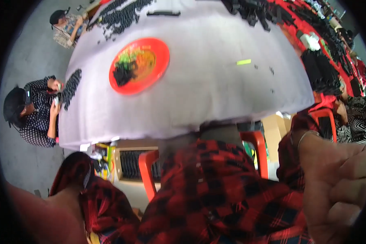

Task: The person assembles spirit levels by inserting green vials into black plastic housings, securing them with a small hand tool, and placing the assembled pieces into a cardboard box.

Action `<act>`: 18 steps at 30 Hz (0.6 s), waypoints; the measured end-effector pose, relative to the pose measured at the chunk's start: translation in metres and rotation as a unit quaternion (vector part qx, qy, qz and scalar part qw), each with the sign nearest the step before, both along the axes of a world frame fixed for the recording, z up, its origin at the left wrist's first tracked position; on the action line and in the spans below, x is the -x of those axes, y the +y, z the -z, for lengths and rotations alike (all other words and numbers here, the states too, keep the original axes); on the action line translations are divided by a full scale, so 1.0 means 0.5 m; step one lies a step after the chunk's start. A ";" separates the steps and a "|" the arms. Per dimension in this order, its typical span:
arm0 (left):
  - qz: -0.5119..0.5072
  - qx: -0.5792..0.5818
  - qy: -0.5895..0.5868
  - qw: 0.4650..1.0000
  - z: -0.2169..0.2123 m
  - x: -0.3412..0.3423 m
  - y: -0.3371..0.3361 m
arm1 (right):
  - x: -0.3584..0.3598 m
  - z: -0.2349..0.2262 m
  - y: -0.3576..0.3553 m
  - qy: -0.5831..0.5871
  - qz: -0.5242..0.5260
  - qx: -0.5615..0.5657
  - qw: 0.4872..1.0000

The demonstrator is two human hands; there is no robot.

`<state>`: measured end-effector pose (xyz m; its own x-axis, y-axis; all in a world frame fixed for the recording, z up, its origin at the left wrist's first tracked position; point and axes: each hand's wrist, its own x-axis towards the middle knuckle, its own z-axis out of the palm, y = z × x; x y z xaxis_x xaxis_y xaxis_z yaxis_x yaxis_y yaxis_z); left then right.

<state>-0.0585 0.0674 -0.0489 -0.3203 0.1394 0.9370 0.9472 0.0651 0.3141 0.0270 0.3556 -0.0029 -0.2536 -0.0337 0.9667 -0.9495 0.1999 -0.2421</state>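
Note:
Both my hands are raised close to the camera, at the lower corners. My right hand [337, 179] has its fingers curled in toward the palm; what they hold, if anything, does not show. My left hand [44, 215] is blurred and cut off by the dark rim, with its fingers hidden. Beyond my red plaid clothing stands a table with a pale cloth [207, 85]. On it, left of the middle and apart from my hands, is a red round plate [162, 51] bearing black, green and orange small pieces.
Small black parts [72, 87] lie in a pile at the left edge, beside a co-worker [38, 110]. More black parts [124, 16] are at the back. A yellow strip [244, 62] lies on the right. Red chair arms [148, 173] and a cardboard box [120, 164] are below.

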 end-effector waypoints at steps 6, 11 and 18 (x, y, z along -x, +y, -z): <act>0.003 -0.062 0.096 0.993 -0.029 0.090 0.051 | 0.034 -0.059 0.020 0.098 -0.005 -0.028 0.995; -0.025 -0.128 0.188 0.974 -0.066 0.153 0.119 | 0.074 -0.127 0.062 0.187 -0.046 -0.067 0.979; -0.066 -0.178 0.236 0.953 -0.092 0.202 0.129 | 0.107 -0.177 0.043 0.229 -0.104 -0.081 0.964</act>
<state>-0.1596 0.1319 -0.0029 0.1548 -0.2274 0.9614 0.9796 0.1612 -0.1196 -0.0264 0.3772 0.0857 0.2276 -0.1969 0.9536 -0.9729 -0.0058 0.2310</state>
